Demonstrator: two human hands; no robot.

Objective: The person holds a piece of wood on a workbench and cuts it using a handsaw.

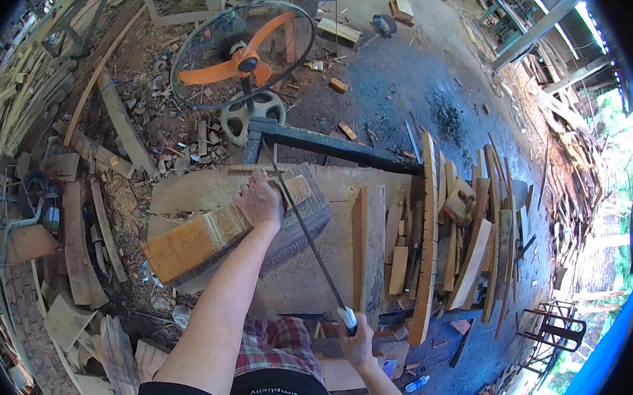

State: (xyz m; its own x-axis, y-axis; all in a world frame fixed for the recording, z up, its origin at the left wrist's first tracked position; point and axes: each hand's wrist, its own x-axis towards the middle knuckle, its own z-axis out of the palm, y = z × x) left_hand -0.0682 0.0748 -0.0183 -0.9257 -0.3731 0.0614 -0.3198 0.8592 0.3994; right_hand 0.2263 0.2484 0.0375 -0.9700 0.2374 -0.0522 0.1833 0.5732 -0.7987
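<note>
My right hand (357, 347) is closed round the white-and-dark handle of a handsaw (314, 247). Its long, thin blade runs away to the upper left and crosses the wooden block near the block's far right end. That block (194, 242) is thick and yellowish-brown, lying slanted on the workbench (288, 293), with sawdust on its top. My left hand (260, 201) presses on the block just left of the blade, fingers bent over its far edge; part of them is hidden. A dark, greyish face (284, 236) shows along the block's near right side.
Right of the block stands a wooden board (369, 249), and beyond it a long notched strip (427, 242) and several curved planks (471, 263). An orange-bladed fan (246, 64) stands past the bench's far edge. Scrap wood (82, 243) litters the left floor; a chair (558, 328) stands far right.
</note>
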